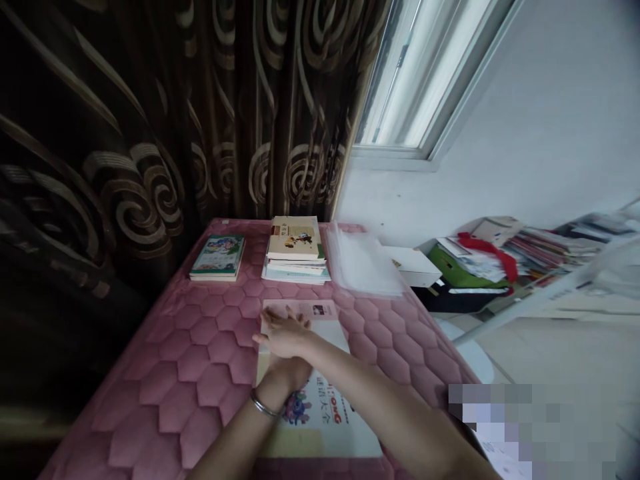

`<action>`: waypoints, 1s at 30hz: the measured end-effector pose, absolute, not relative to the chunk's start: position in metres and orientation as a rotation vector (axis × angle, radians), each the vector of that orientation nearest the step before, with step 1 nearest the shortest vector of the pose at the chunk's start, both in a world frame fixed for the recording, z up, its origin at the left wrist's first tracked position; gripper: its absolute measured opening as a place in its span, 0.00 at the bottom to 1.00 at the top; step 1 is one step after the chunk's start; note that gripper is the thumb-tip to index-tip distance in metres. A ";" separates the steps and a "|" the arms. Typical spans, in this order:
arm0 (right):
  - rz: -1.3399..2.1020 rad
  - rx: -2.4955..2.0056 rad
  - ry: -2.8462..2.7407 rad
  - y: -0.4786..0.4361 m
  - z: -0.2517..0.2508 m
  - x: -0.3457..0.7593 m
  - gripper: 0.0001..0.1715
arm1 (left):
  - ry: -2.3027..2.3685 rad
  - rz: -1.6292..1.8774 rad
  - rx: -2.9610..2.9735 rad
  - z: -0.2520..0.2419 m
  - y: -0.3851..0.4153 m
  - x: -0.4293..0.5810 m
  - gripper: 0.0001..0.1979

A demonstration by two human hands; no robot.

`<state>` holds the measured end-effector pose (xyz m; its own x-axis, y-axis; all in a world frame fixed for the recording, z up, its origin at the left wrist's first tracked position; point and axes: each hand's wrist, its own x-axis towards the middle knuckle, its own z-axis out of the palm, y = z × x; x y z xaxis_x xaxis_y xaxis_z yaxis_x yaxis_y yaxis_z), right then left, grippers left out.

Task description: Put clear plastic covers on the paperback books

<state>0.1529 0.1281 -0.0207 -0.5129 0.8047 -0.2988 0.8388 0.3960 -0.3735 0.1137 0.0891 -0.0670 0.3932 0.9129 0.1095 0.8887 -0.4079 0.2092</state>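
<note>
A book [327, 363] with a pale cover, colourful cartoon figures and red lettering lies spread out on the pink quilted surface, its printed outer side up. My right hand [283, 333] rests flat on its upper left part, fingers stretched toward the left. Beneath my right wrist, my left hand [290, 373] presses on the same book, a metal bracelet round its wrist. The right forearm crosses over and hides much of the left hand; a few of its fingertips appear spread beyond the right hand. Neither hand grips anything.
Behind the book stands a stack of books [295, 243], with a smaller pile of books [217, 257] to its left. Clear plastic sheets [365, 260] and a white box [413, 265] lie to the right. A dark patterned curtain [225, 120] hangs behind the pink surface [185, 373].
</note>
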 end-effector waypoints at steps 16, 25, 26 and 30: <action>-0.398 1.920 2.635 0.119 -0.041 0.245 0.32 | 1.631 0.364 2.543 -0.059 0.087 0.109 0.28; -0.330 2.055 2.550 0.118 -0.044 0.273 0.28 | 2.017 0.127 2.295 -0.055 0.125 0.062 0.28; -0.352 2.090 2.555 0.119 -0.045 0.273 0.27 | 2.031 0.120 2.284 -0.057 0.126 0.059 0.28; -0.516 2.243 2.534 0.129 -0.046 0.279 0.20 | 1.992 0.154 2.231 -0.057 0.132 0.055 0.28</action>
